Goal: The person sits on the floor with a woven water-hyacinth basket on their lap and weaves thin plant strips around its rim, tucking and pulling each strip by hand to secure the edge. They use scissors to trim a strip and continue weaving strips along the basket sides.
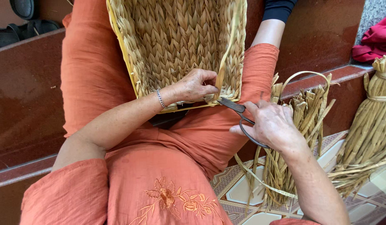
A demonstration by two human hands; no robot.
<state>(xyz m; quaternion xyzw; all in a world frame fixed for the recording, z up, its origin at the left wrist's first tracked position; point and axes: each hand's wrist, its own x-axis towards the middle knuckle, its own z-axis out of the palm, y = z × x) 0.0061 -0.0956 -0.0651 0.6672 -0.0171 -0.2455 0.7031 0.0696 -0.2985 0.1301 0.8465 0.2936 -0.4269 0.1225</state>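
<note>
Straw strand [224, 62] between hands, scissors [238, 114] below

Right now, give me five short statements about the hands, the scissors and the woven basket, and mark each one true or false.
1. The left hand pinches a flat dried straw strand against the woven straw basket. True.
2. The right hand holds dark metal scissors. True.
3. The basket lies on the tiled floor. False: it rests on the person's lap, on orange cloth.
4. Bundles of dried straw stand beside the right hand. True.
5. The scissors' blades point away from the basket. False: they point at its lower edge, near the left hand's grip.
</note>
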